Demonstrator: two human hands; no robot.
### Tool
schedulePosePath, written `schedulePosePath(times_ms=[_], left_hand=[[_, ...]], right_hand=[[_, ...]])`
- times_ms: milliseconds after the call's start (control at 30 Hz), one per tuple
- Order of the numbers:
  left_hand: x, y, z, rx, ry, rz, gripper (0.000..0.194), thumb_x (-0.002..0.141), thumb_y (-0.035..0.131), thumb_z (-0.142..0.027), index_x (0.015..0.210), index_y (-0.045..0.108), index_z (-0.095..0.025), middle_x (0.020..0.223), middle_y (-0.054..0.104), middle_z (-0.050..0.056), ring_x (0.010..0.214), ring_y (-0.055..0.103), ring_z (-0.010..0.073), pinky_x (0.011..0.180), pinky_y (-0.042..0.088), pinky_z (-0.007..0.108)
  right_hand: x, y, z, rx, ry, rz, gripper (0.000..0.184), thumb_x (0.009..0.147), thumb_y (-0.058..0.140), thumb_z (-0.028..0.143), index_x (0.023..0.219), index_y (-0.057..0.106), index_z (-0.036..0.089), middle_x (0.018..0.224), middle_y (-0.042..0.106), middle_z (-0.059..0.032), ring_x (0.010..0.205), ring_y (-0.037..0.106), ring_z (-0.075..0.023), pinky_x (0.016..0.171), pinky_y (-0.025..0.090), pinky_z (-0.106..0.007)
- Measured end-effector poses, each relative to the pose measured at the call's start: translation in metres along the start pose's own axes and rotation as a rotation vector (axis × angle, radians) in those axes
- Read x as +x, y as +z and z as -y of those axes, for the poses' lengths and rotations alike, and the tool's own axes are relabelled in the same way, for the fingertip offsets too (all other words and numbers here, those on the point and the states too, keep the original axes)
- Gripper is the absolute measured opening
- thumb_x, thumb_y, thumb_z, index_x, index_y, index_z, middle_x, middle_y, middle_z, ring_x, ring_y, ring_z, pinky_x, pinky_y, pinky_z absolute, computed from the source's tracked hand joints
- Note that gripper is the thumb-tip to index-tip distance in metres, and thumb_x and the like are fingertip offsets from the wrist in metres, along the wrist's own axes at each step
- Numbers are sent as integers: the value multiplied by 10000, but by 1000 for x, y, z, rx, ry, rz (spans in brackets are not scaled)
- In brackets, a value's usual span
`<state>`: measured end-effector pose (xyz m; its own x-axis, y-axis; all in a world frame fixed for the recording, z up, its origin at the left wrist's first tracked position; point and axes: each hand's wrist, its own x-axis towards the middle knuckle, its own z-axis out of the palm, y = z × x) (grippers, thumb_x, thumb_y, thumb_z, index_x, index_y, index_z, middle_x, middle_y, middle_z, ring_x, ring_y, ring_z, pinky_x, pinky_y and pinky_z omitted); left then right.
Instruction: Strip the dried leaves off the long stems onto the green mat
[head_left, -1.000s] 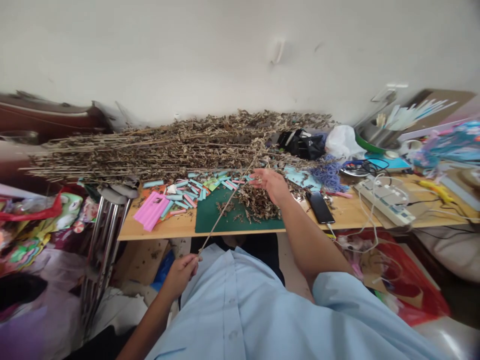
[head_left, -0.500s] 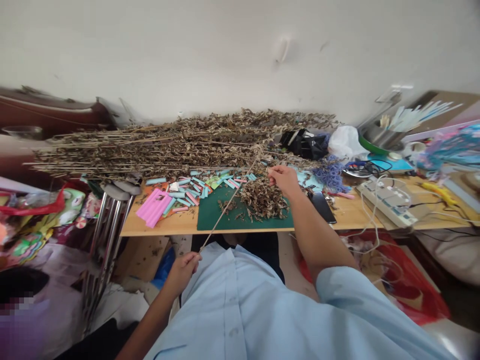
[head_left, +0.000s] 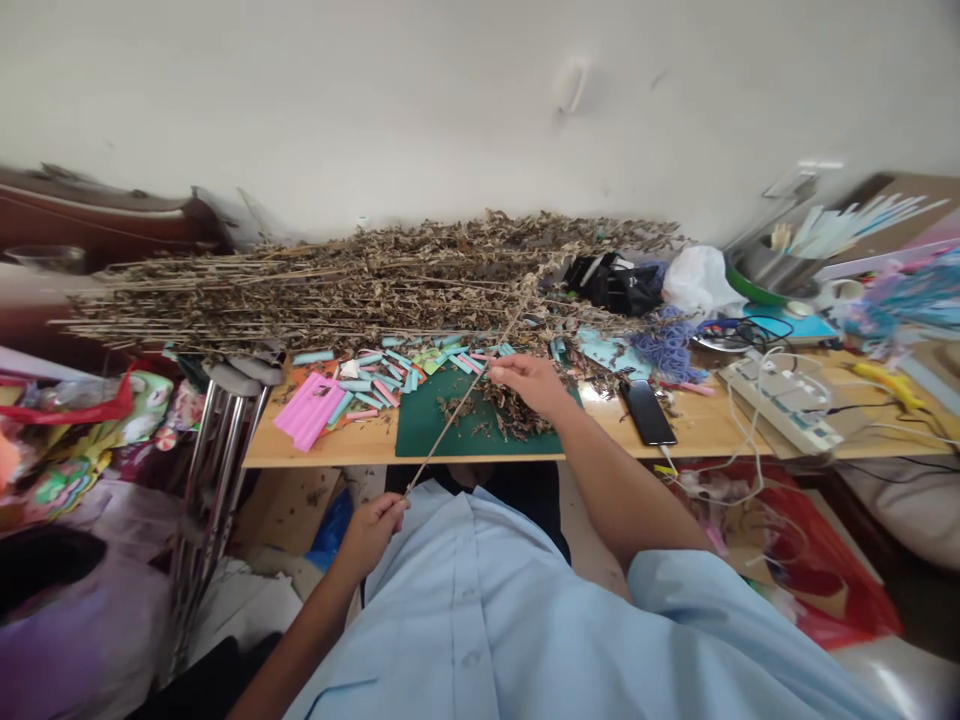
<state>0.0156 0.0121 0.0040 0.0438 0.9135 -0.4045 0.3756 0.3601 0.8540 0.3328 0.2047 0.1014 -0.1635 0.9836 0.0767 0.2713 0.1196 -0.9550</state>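
Close to my body, my left hand [head_left: 375, 530] is closed around the lower end of a long dried plant stalk [head_left: 448, 428]. The stalk slants up and away to the right, and its leafy tip [head_left: 529, 290] overlaps the heap behind. Partway up, the fingertips of my right hand [head_left: 529, 382] are pinched at the stalk. Beneath that hand, a pile of crumpled dry leaves [head_left: 517, 415] lies on a green cutting mat [head_left: 420, 425], partly hidden by the hand.
Long bundles of dried stalks [head_left: 315, 290] line the wall. Pink and blue paper rolls [head_left: 367, 385] lie left of the mat. A phone [head_left: 649, 412], a power strip [head_left: 780, 405] and purple cord [head_left: 664, 350] sit to the right. Crutches [head_left: 225, 450] lean at the table's left end.
My right hand has moved left and toward me, from beside the stalk onto it. My left hand keeps its hold at the lower end. The view has shifted slightly.
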Motion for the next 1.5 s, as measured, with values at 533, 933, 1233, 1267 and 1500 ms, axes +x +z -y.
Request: schedulePosePath(times_ms=[533,933,1233,1267,1500], left_hand=[[-4,-5,3,19,-74,-12,406,824,534,-564,732,610,-176,560,498,-30,491,406,111,494,306,228],[-1,-4,18,45,-43,28,368,858,519,-502,718,596,-171,573,499,-31,501,406,106,509,306,227],[-5,-5,26,42,-46,5,357,881,489,-487,763,609,-172,586,510,-33,509,418,110,525,323,231],[-4,-6,27,39,-53,4,359,879,490,-493,780,616,-172,587,510,-34,504,414,110,520,322,230],[-3,-6,23,61,-69,-4,361,858,512,-505,753,613,-174,580,498,-35,502,402,108,509,313,227]], right_hand=[[28,-63,-70,-752,-332,-234,248,934,532,350,929,732,203,979,738,-106,962,649,-270,911,478,-402],[29,-46,-33,97,-42,-310,395,788,687,542,991,725,205,839,755,-49,800,698,-218,776,538,-355],[28,-58,-27,16,89,-144,414,788,682,590,945,719,209,876,743,-67,638,695,-205,547,561,-323],[26,-56,-24,56,98,-117,438,801,659,613,967,717,212,976,743,-78,683,710,-208,540,561,-312],[27,-44,-23,156,115,-131,406,701,785,540,909,715,198,803,734,-53,645,685,-189,580,579,-319]])
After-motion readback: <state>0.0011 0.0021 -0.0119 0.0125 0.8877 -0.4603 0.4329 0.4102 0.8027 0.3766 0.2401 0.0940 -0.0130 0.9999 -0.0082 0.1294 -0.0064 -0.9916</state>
